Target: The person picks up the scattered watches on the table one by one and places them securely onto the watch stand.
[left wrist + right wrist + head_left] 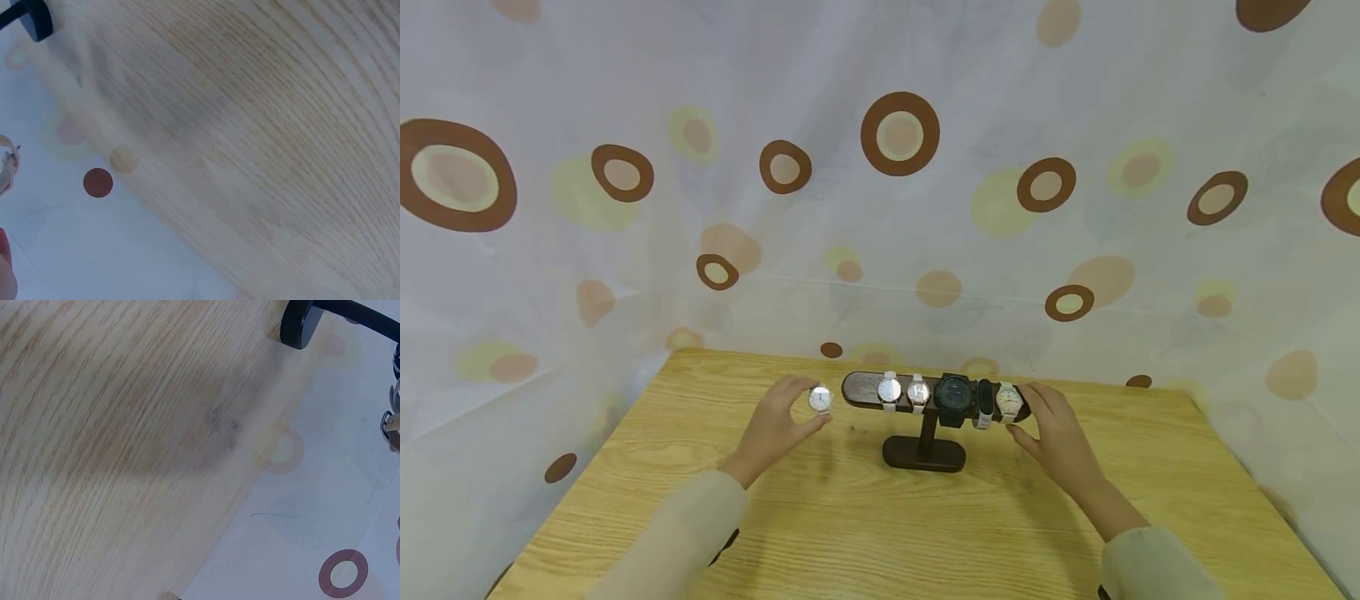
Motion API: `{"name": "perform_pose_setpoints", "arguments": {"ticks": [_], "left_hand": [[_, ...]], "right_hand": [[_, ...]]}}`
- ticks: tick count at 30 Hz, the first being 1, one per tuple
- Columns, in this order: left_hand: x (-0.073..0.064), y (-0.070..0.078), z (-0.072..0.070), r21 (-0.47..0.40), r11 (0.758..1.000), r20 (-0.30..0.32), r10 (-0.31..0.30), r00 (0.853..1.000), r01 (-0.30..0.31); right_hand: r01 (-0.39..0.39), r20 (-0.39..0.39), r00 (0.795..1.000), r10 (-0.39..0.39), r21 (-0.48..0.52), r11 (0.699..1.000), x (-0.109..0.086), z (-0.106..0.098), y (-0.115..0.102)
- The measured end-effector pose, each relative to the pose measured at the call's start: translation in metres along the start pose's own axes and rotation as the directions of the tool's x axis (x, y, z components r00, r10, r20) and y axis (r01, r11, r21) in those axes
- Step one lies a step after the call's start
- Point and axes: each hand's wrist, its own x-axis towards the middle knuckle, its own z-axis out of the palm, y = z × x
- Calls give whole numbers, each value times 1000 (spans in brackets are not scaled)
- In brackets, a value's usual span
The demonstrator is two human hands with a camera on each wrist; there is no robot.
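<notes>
My left hand pinches a white wristwatch between thumb and fingers, above the table and just left of the dark watch stand. On the stand's bar hang two white-strapped watches, a bulky black watch, a dark-faced band with a pale strap and a cream-dialled watch. At the bar's right end, my right hand grips the stand, fingers above and thumb below, beside the cream-dialled watch. In the left wrist view only a fingertip and a bit of the watch show.
The stand's oval base rests on a light wooden table. Behind and at both sides hangs a pale sheet with brown and yellow circles, meeting the table's back edge.
</notes>
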Motion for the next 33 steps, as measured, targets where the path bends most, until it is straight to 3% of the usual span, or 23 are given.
{"name": "perform_pose_setpoints", "arguments": {"ticks": [11, 16, 23, 33], "left_hand": [[20, 5, -4, 4, 1000, 36, -17, 999, 17], [26, 7, -5, -1, 1000, 57, 0, 998, 0], [32, 8, -1, -48, 998, 108, 39, 993, -34], [35, 10, 2, -117, 993, 201, 1, 980, 23]], "right_hand": [[14, 38, 999, -13, -11, 1000, 3, -3, -2], [32, 11, 999, -31, -48, 998, 5, -4, -2], [27, 47, 999, -25, -45, 999, 5, -6, 0], [36, 63, 997, -34, -33, 999, 5, -6, 0]]}}
